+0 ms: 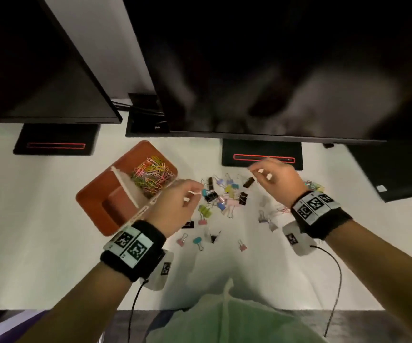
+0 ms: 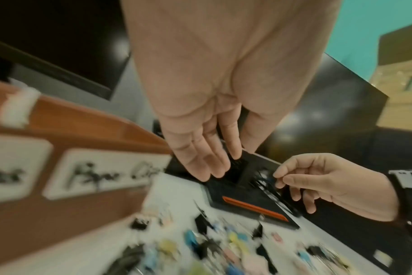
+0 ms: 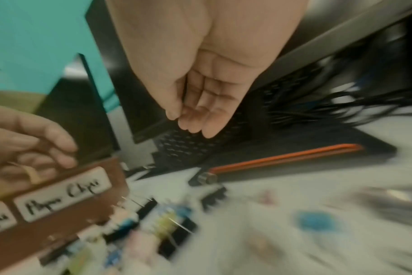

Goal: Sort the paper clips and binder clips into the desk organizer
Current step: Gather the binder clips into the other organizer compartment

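Note:
A brown desk organizer (image 1: 93,191) sits left of centre, its far compartment full of coloured paper clips (image 1: 150,174) and its near compartment bare. Its side label reads "Paper Clips" (image 3: 64,193). Coloured and black binder clips (image 1: 222,194) lie scattered on the white desk between my hands. My left hand (image 1: 196,194) hovers by the organizer's right edge and pinches a small cream paper clip (image 3: 31,173). My right hand (image 1: 253,169) is raised over the pile with thumb and forefinger pinched on a thin dark clip (image 2: 266,179), which is blurred.
Two dark monitors loom over the back of the desk; their black bases (image 1: 261,154) stand just behind the clips. A dark laptop (image 1: 397,169) lies at the right. A few loose paper clips (image 1: 313,185) rest behind my right wrist.

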Available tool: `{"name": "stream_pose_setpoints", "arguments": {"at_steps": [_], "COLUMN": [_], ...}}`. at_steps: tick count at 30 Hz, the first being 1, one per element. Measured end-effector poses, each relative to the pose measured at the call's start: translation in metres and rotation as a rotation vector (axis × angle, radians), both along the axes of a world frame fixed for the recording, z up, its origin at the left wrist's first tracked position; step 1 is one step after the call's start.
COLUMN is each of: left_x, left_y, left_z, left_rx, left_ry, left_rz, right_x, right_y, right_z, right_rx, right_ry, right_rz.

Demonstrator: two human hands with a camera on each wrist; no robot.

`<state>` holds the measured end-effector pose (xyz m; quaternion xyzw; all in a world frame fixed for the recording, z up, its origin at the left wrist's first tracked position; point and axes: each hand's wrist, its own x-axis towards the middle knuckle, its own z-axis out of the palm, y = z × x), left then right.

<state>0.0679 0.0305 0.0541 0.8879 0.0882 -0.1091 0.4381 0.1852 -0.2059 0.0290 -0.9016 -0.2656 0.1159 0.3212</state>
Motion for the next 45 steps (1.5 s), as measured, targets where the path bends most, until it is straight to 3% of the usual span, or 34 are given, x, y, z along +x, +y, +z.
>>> {"name": "stream_pose_setpoints", "arguments": {"at_steps": [6, 10, 15, 22, 29, 45], "left_x": [0.020, 0.038, 0.053, 0.054, 0.062, 0.069], "left_y": [-0.093, -0.151, -0.196, -0.221, -0.237, -0.207], "left_z": [-0.034, -0.053, -0.071, -0.084, -0.093, -0.084], "left_rx": [0.025, 0.147, 0.242, 0.317, 0.348, 0.176], "left_ry": [0.151, 0.234, 0.222, 0.149, 0.064, -0.035], "left_rz": [-0.248, -0.353, -0.294, -0.292, -0.330, -0.192], "right_x": [-0.019, -0.034, -0.044, -0.034, -0.016, -0.001], "right_y": [-0.127, -0.176, -0.209, -0.198, -0.169, -0.160], "right_z": [-0.027, -0.041, -0.060, -0.075, -0.077, -0.066], "right_rx": [-0.339, -0.401, -0.377, -0.205, -0.190, -0.219], "right_ry": [0.254, 0.312, 0.304, 0.289, 0.308, 0.277], "right_rz": [-0.218, -0.155, -0.048, -0.060, -0.034, 0.038]}}
